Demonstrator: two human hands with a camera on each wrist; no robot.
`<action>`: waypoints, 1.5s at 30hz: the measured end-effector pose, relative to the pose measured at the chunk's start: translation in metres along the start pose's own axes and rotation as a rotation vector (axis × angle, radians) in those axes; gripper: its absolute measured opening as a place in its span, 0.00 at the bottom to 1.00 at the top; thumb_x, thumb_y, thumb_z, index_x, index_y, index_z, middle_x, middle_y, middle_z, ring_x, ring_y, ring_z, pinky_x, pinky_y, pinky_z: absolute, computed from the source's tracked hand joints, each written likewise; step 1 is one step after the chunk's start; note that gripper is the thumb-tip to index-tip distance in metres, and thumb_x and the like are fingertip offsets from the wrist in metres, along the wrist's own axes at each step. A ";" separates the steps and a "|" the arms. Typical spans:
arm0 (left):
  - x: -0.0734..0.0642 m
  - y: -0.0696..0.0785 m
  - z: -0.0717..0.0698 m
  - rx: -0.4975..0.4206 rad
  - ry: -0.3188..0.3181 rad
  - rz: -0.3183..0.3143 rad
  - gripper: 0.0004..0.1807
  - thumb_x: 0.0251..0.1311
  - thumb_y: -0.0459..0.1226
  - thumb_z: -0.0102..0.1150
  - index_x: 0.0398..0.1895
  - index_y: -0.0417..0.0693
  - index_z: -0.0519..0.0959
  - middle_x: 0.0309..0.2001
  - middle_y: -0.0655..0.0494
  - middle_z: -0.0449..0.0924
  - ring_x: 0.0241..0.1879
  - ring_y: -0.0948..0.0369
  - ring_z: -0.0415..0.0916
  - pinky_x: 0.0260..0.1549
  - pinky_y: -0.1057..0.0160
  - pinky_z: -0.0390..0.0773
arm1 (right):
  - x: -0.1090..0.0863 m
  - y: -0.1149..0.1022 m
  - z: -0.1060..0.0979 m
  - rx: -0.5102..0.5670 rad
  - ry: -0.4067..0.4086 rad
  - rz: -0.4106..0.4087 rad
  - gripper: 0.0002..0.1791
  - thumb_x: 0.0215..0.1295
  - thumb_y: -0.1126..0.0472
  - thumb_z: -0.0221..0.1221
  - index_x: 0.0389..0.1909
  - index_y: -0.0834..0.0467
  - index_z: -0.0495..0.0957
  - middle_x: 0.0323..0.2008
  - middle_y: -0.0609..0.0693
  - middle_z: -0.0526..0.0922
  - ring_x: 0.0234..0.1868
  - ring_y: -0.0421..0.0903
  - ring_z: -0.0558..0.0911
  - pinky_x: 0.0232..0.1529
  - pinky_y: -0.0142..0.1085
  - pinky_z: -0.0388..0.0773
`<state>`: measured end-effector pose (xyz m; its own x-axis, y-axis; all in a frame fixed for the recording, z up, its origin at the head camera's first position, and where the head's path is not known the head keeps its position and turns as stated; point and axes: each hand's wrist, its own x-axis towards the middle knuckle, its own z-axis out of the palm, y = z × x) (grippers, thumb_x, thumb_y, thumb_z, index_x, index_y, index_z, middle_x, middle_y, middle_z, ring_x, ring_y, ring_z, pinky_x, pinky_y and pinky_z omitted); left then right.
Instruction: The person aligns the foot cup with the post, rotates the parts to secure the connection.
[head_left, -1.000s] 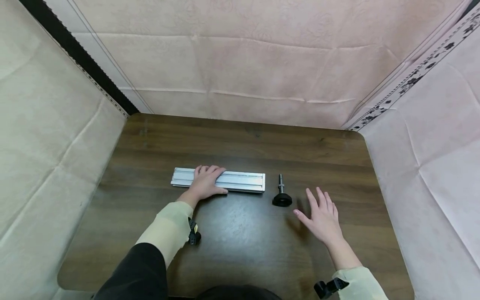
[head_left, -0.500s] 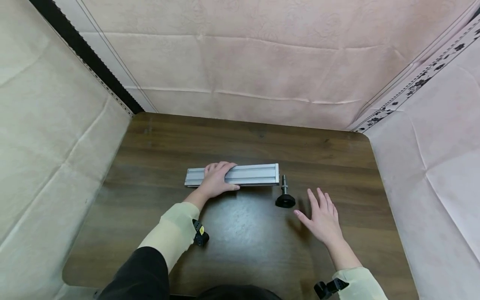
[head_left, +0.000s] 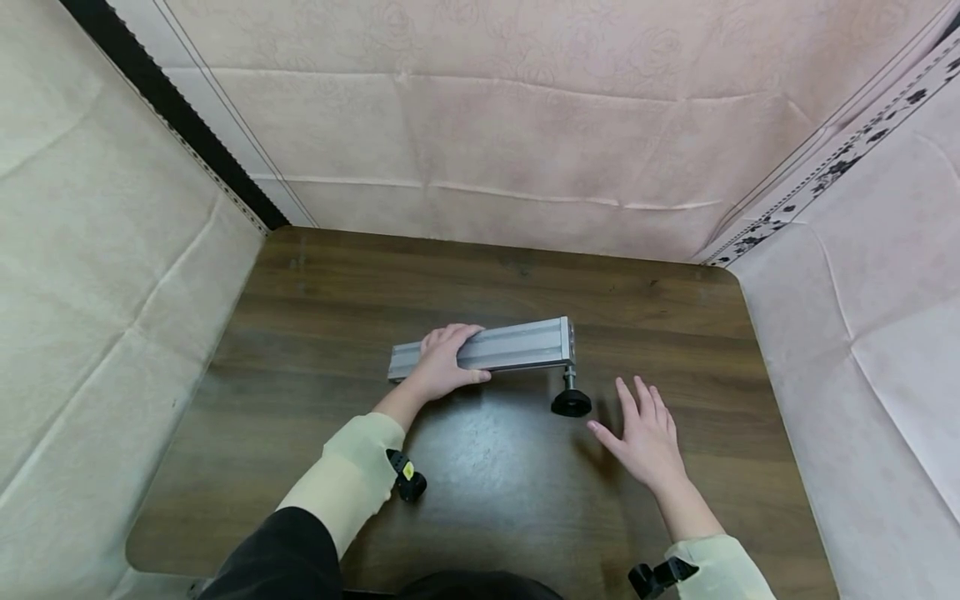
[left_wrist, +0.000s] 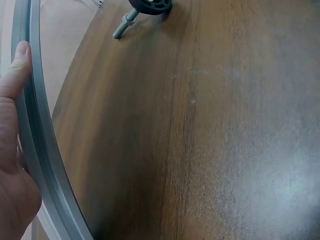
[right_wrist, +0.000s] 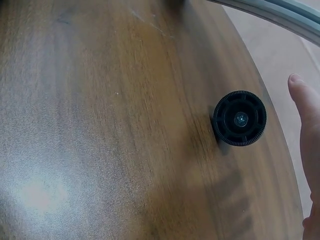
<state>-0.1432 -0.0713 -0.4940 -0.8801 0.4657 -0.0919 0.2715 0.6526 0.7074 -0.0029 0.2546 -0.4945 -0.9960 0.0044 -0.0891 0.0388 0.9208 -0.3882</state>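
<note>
My left hand (head_left: 444, 362) grips a silver aluminium profile (head_left: 525, 343) near its left part, thumb along the near side and fingers over the far edge. The profile is raised off the table and tilted, its right end higher. Below that end lies a levelling foot (head_left: 572, 404) with a black round base and a threaded stud, whose tip the profile hides in the head view. The left wrist view shows the stud (left_wrist: 125, 24) bare, with a nut on it. To the right of the foot, my right hand (head_left: 645, 435) is held with fingers spread, holding nothing.
The brown wooden table (head_left: 480, 275) has rounded corners. Pale cloth walls (head_left: 465, 133) stand behind it and on both sides. A small black camera is strapped to each wrist.
My left hand has lifted the profile from the table and moved it right, tilting its right end up over the stud. The right hand and the levelling foot stay in place.
</note>
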 end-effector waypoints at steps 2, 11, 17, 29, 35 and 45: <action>-0.002 0.002 0.000 -0.020 0.000 0.002 0.42 0.48 0.57 0.66 0.67 0.59 0.62 0.65 0.55 0.60 0.63 0.49 0.52 0.61 0.42 0.42 | 0.000 0.000 0.000 0.001 0.002 -0.002 0.50 0.58 0.30 0.51 0.72 0.57 0.49 0.70 0.64 0.47 0.68 0.66 0.46 0.58 0.66 0.46; -0.005 0.010 -0.003 -0.094 0.012 0.018 0.42 0.48 0.58 0.65 0.67 0.60 0.62 0.64 0.56 0.60 0.61 0.51 0.53 0.59 0.42 0.46 | 0.003 -0.010 -0.005 0.023 0.019 -0.013 0.50 0.57 0.31 0.53 0.72 0.55 0.48 0.71 0.62 0.46 0.69 0.64 0.45 0.59 0.66 0.46; -0.007 0.018 -0.004 -0.171 0.018 0.035 0.42 0.48 0.56 0.66 0.67 0.59 0.61 0.64 0.55 0.60 0.60 0.52 0.54 0.59 0.43 0.50 | 0.009 -0.024 -0.014 0.038 0.093 -0.087 0.47 0.56 0.34 0.57 0.71 0.53 0.53 0.70 0.62 0.50 0.69 0.64 0.48 0.58 0.66 0.49; -0.012 0.031 -0.003 -0.285 0.090 0.074 0.42 0.47 0.45 0.71 0.66 0.54 0.62 0.63 0.52 0.61 0.57 0.52 0.55 0.54 0.44 0.56 | 0.022 -0.063 -0.034 0.147 0.154 -0.189 0.45 0.56 0.40 0.61 0.70 0.53 0.56 0.71 0.59 0.49 0.70 0.61 0.47 0.57 0.67 0.50; -0.015 0.036 -0.002 -0.341 0.120 0.096 0.43 0.45 0.44 0.73 0.65 0.51 0.62 0.62 0.51 0.62 0.57 0.52 0.55 0.53 0.45 0.59 | 0.028 -0.081 -0.043 0.185 0.180 -0.237 0.44 0.54 0.42 0.63 0.66 0.61 0.60 0.71 0.58 0.50 0.70 0.61 0.48 0.58 0.66 0.50; -0.019 0.039 0.000 -0.394 0.127 0.058 0.44 0.42 0.50 0.73 0.63 0.52 0.63 0.61 0.52 0.61 0.58 0.53 0.55 0.55 0.47 0.59 | 0.034 -0.113 -0.056 0.330 0.149 -0.248 0.43 0.56 0.43 0.62 0.69 0.57 0.57 0.71 0.57 0.51 0.70 0.57 0.50 0.60 0.60 0.55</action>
<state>-0.1154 -0.0546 -0.4650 -0.9157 0.4011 0.0257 0.1739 0.3377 0.9251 -0.0461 0.1727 -0.4020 -0.9783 -0.1221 0.1676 -0.2031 0.7276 -0.6553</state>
